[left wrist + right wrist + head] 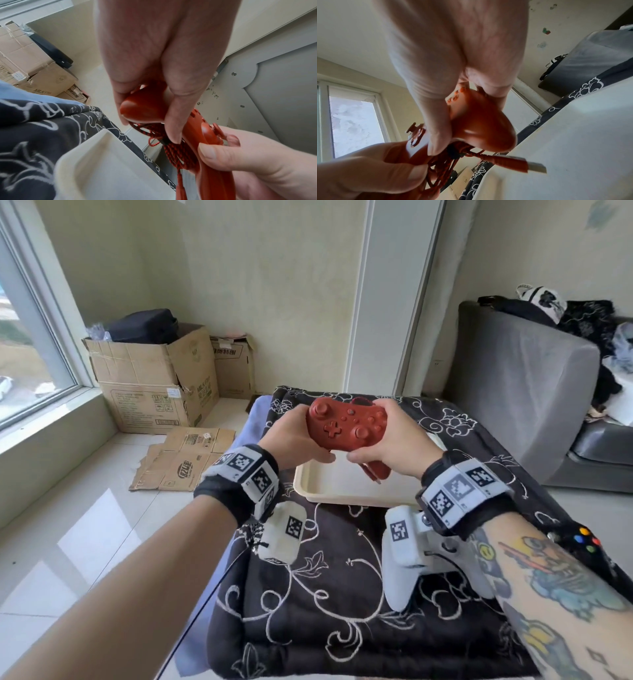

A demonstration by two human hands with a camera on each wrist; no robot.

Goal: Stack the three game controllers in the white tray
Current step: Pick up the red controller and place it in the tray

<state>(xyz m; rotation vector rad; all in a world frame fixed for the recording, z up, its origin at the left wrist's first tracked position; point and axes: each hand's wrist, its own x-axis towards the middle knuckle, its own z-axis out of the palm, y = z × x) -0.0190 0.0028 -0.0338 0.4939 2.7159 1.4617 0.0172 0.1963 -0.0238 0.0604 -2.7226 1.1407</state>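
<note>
Bright daylight from the window (30, 313) at left, glare patch on the floor tiles (92, 529). Head view bends at its edges. Both wrist views soft, motion-blurred close up.

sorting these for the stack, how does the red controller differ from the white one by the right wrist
The red controller is held in the air over the white tray by the left hand and right hand; the white controller lies untouched on the patterned cloth. The red one trails a braided cable; no cable shows on the white one. Both share the two-grip gamepad shape.
</note>
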